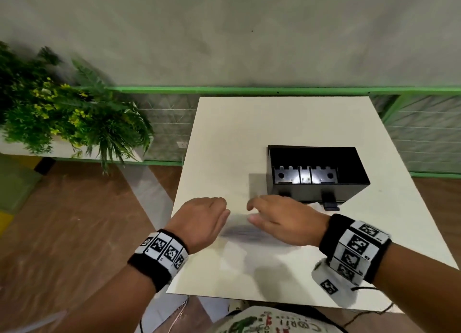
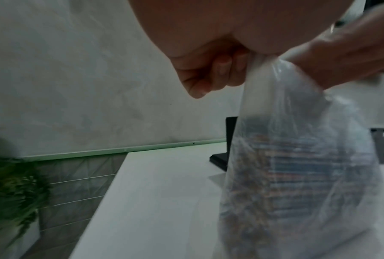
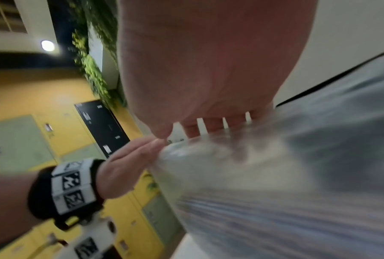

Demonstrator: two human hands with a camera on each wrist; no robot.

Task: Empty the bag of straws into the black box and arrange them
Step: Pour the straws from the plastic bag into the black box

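While you hold the bag [image 2: 297, 175] up just above the worktop [image 1: 224, 133], both hands are closed on its top: your left hand [image 1: 202, 220] pinches one side of the neck, your right hand [image 1: 277, 218] grips the other. The straws [image 2: 302, 168] lie bunched inside the clear plastic, too blurred to count. The box [image 1: 316, 175] stands open just beyond your right hand, holding no straws; only grey fittings show at its bottom. Likely risks: the thin film may slip from your pinch, or, tipped short of the box, it may scatter straws across the worktop. Loose straws could also land crosswise and jam.
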